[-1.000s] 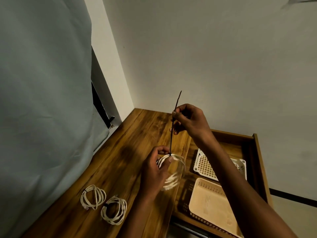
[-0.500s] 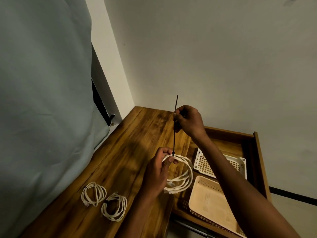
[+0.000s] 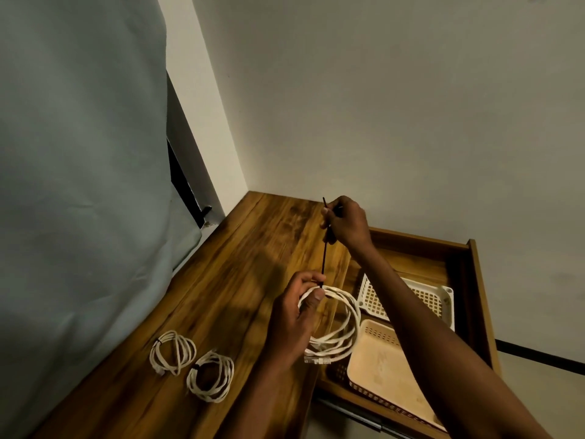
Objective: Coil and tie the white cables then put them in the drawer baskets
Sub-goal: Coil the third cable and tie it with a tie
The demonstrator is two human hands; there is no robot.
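Hands (image 3: pixel 292 315) holding cable coil (image 3: pixel 340 324), black tie (image 3: pixel 323 255)

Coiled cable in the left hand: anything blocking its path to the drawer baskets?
Nothing visible. The coil hangs at the desk edge beside the open drawer; the beige basket sits bare. The right forearm crosses above the white basket.

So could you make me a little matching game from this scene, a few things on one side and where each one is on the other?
Things:
1. black zip tie
2. coiled cable being tied
3. two tied coils
4. cream basket

Places:
A. lying on the wooden desktop, near the curtain
B. in the open drawer
C. pinched by the right hand, pulled upward
D. gripped by the left hand at the desk edge

Pairs: 1-C, 2-D, 3-A, 4-B
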